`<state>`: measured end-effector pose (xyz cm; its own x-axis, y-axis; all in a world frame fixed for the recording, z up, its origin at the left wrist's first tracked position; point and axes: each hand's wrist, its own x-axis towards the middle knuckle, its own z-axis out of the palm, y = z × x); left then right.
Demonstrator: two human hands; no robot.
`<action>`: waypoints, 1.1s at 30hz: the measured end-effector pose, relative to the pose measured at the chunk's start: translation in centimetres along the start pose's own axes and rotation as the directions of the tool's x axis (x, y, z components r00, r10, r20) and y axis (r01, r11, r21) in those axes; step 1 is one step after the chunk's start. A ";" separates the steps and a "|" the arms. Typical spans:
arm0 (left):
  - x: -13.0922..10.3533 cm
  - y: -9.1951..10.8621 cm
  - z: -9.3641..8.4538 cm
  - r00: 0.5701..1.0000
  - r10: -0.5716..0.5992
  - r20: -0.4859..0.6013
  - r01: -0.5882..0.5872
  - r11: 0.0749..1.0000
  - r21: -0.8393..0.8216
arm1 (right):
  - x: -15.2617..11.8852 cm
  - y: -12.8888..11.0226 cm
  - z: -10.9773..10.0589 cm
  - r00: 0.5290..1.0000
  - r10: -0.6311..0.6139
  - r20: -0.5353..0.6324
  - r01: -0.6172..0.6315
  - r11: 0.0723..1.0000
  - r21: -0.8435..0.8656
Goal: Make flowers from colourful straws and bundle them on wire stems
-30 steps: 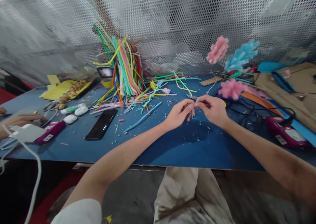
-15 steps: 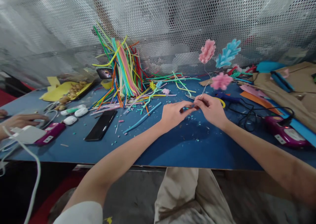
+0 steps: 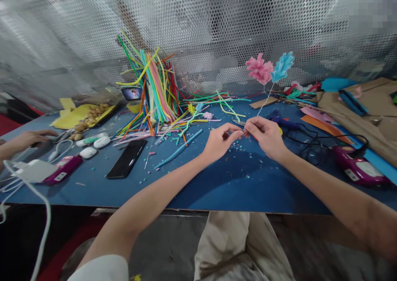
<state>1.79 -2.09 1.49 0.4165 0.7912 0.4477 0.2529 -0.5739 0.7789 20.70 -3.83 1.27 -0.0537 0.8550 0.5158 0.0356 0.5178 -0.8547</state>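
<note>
Both my hands meet above the blue table [image 3: 198, 194], fingertips pinched together. In my right hand [image 3: 265, 136] is a thin twisted wire stem [image 3: 265, 102] that rises up and to the right. Fluffy pipe-cleaner flowers top it: a pink flower [image 3: 259, 68] on the left and a blue flower [image 3: 283, 67] on the right. My left hand [image 3: 221, 140] pinches the lower end of the stem; the exact grip is hidden by the fingers. Just behind the fingertips lies a metal blade-like tool [image 3: 238, 122], partly covered.
A tall bundle of coloured pipe cleaners [image 3: 156, 86] stands behind, with small finished flowers [image 3: 198, 109] beside it. A black phone [image 3: 127, 158] lies left. Another person's hand [image 3: 29, 139] is at far left. Right are a blue glue gun [image 3: 283, 122], its cable and a purple power strip [image 3: 356, 165].
The flowers have turned and shifted slightly left; the lower pink flower now overlaps or sits behind the other heads. My hands stay nearly in place. The other person's hand has moved up.
</note>
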 end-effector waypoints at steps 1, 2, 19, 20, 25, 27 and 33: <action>0.0 -0.2 0.0 1.000 0.027 -0.003 -0.027 0.998 0.059 | 0.0 0.1 0.1 1.000 0.011 -0.001 -0.011 1.000 0.009; 0.0 -0.3 -0.1 0.998 0.064 -0.005 -0.063 0.990 0.129 | 0.0 0.2 0.1 1.000 0.027 0.004 -0.027 0.999 0.026; -0.1 -1.0 -1.9 0.900 0.415 0.131 -0.384 0.615 0.688 | -0.2 0.7 0.8 0.990 0.133 -0.053 -0.125 0.983 0.135; -0.1 -1.0 -1.8 0.898 0.423 0.119 -0.383 0.621 0.684 | -0.2 0.7 0.8 0.990 0.131 -0.058 -0.123 0.985 0.119; -0.1 -0.7 -1.3 0.911 0.411 0.031 -0.327 0.674 0.662 | -0.2 -0.2 0.9 0.988 0.110 -0.106 -0.103 0.993 0.063; 0.0 -0.8 -1.1 0.928 0.373 0.021 -0.297 0.702 0.648 | -0.2 -0.5 0.9 0.987 0.100 -0.122 -0.096 0.994 0.042; 0.3 -1.8 -1.2 0.937 0.333 0.108 -0.323 0.703 0.633 | 0.0 0.3 0.6 0.982 0.119 -0.149 -0.122 0.993 -0.008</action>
<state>0.39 -0.55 0.74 0.5690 0.5275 0.6308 0.5965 -0.7928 0.1249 20.10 -3.73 0.96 0.1004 0.9051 0.4131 0.0502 0.4101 -0.9107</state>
